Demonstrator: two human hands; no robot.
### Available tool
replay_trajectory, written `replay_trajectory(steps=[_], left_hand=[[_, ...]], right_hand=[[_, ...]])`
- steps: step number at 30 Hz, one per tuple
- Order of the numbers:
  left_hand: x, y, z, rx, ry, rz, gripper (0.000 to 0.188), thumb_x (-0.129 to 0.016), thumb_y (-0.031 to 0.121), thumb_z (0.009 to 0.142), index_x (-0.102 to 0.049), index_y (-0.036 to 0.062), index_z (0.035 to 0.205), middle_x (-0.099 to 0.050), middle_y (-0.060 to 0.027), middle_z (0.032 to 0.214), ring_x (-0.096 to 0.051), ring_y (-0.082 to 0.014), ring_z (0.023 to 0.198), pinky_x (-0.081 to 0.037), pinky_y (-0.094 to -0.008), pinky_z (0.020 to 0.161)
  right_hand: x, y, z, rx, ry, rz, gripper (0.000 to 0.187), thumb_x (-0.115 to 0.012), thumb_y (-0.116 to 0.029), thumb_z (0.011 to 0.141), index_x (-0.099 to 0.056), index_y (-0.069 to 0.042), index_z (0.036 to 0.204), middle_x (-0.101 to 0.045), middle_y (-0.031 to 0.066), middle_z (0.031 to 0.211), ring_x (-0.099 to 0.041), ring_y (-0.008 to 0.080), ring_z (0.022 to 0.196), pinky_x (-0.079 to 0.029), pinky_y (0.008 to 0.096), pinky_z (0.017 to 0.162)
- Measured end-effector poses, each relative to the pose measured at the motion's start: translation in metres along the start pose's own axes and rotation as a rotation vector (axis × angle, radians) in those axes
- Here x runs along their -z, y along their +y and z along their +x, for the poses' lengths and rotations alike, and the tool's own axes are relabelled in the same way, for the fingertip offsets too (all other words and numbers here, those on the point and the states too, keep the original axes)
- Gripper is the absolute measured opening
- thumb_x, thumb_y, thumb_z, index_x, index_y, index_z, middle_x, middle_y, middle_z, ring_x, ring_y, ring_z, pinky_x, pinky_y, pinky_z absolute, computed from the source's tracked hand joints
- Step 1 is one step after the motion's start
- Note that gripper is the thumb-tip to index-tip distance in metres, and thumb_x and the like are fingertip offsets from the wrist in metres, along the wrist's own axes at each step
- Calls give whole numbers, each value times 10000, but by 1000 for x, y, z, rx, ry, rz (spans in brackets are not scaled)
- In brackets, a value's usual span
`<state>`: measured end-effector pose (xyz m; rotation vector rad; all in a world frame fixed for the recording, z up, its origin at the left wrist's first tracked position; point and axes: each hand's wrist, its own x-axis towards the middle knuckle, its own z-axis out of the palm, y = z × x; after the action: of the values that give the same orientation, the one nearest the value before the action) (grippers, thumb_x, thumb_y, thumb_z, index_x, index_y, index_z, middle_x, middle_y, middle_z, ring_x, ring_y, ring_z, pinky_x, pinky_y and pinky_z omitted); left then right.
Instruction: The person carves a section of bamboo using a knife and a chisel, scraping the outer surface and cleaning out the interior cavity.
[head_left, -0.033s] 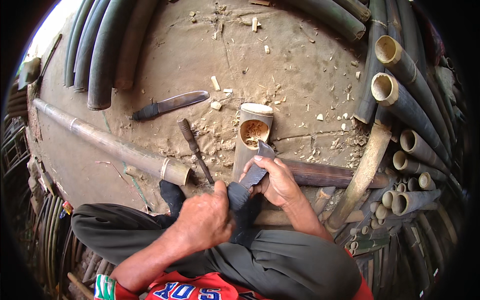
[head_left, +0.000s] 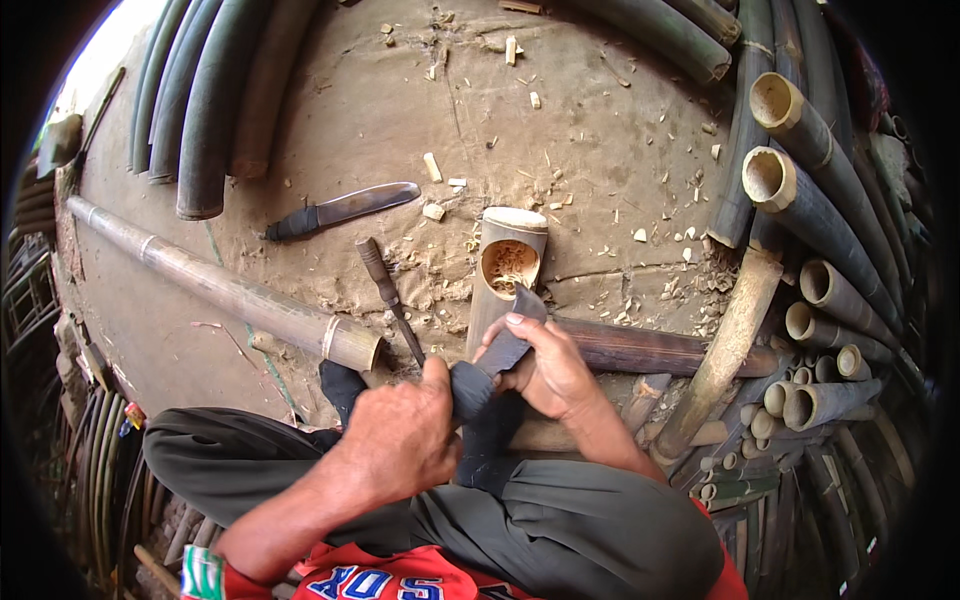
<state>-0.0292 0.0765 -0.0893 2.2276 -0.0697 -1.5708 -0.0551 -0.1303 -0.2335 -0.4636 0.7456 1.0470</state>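
Note:
My left hand (head_left: pixel 403 432) is closed round the dark wrapped handle of a knife (head_left: pixel 505 352). The blade slants up and to the right. My right hand (head_left: pixel 552 372) pinches the blade nearer its tip, thumb on top. Just beyond the tip, a short bamboo section (head_left: pixel 489 312) stretches away from me, with an oval opening cut in its side. Pale shavings (head_left: pixel 512 268) lie inside that opening. Whether the tip touches the bamboo I cannot tell. The bamboo's near end is hidden behind my hands.
A second knife (head_left: pixel 350 207) and a wooden-handled tool (head_left: pixel 378 275) lie on the ground. A long bamboo pole (head_left: pixel 220 278) rests at left, a dark split piece (head_left: pixel 660 348) at right. Stacked bamboo tubes (head_left: pixel 810 200) crowd the right side; more poles (head_left: pixel 215 120) lie far left.
My left hand and the knife handle have shifted slightly to the left and up. The blade has turned a little in my right hand. The bamboo section has hardly moved.

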Motion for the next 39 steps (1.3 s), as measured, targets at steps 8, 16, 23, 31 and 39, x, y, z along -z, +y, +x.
replay_trajectory(steps=[8, 16, 23, 31, 39], left_hand=[[66, 0, 6, -100, -143, 225, 336, -688, 94, 797, -553, -126, 1012, -727, -293, 838, -767, -443, 836, -616, -496, 767], [22, -13, 13, -39, -118, -137, 467, -748, 185, 826, -517, -162, 1036, -699, -360, 867, -722, -533, 912, -582, -556, 853], [-56, 18, 22, -19, 96, -500, 505, -734, 193, 845, -454, -161, 1070, -665, -403, 834, -695, -585, 882, -565, -590, 865], [-50, 11, 18, 10, 48, -415, 590, -760, 206, 833, -425, -171, 1137, -688, -387, 827, -717, -565, 845, -593, -591, 806], [-113, 64, 51, 84, 219, -743, 622, -763, 205, 824, -401, -174, 1159, -668, -375, 861, -708, -569, 896, -560, -598, 846]], right_hand=[[-17, 26, 16, 52, -52, 259, 381, -507, -319, 1129, -682, 17, 1171, -755, 155, 1039, -769, 283, 932, -677, 516, 797], [-3, 3, 10, 37, 78, 23, 346, -552, -275, 1092, -683, 45, 1086, -734, 163, 932, -759, 285, 787, -666, 424, 618], [12, -35, 7, -59, 162, -328, 359, -602, -305, 1037, -712, 17, 923, -716, 134, 739, -728, 237, 645, -582, 346, 539], [4, -19, 3, -5, 284, -332, 376, -596, -331, 1028, -708, -17, 852, -704, 118, 715, -711, 218, 621, -574, 344, 560], [29, -45, 13, 88, 273, -626, 431, -600, -386, 1040, -709, -18, 845, -677, 92, 683, -670, 184, 576, -537, 323, 529]])
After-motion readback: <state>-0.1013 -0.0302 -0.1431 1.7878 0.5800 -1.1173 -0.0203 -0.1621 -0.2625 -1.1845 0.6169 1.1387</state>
